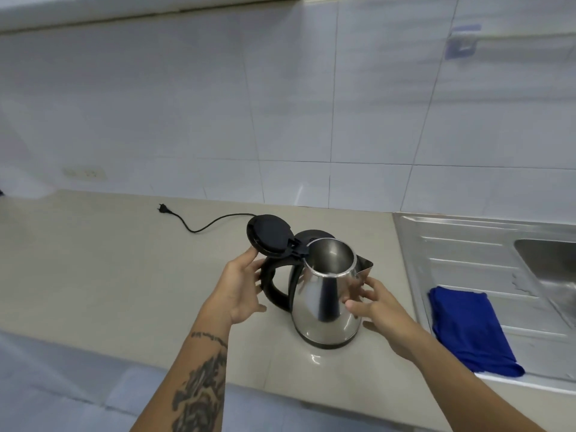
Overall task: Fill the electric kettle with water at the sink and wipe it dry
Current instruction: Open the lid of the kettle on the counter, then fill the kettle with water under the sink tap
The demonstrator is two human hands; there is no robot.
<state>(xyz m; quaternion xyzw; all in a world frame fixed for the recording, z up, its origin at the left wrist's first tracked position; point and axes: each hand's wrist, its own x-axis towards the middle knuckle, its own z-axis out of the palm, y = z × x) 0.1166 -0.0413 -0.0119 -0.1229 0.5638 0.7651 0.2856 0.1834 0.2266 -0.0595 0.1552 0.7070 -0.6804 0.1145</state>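
A stainless steel electric kettle (324, 304) stands on the beige counter (109, 275) with its black lid (269, 233) flipped open to the left, and the inside looks empty. My left hand (240, 285) is beside the black handle (276, 286), fingers spread and fingertips touching the lid's edge. My right hand (378, 307) cups the right side of the steel body just below the spout. A folded blue cloth (467, 328) lies on the steel drainboard (467, 244) to the right. The sink basin (551, 260) is at the far right edge.
The kettle's black base (314, 234) sits just behind it, and its cord (212, 224) runs left to an unplugged plug (163, 207). A wall socket (84, 173) is on the tiled wall at left. The counter's front edge is near my forearms.
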